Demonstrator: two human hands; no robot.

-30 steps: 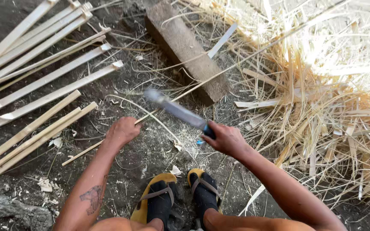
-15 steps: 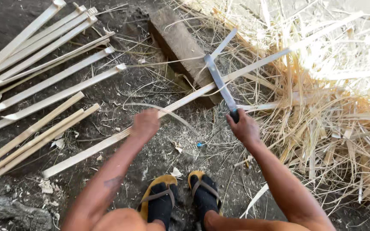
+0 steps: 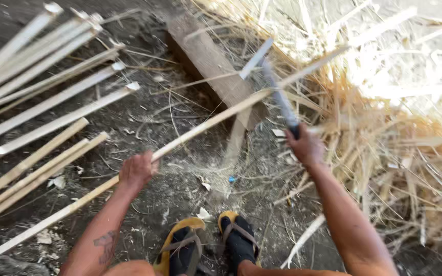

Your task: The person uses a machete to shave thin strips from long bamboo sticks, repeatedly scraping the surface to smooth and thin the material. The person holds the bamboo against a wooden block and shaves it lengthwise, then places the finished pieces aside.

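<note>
Shavings heap (image 3: 384, 128): pale strips piled at right, beyond the block.
Split slats (image 3: 42, 102): laid side by side at left on the dirt floor.
Wooden block (image 3: 216, 76): props the long slat's far part.
Long slat (image 3: 200, 128): slanted across the block, steadied for cutting.
Left hand (image 3: 136, 171): grip wrapped around the long slat's middle.
Right hand (image 3: 307, 148): grip closed on the knife (image 3: 280, 97), blade meeting the slat beyond the left hand.
</note>
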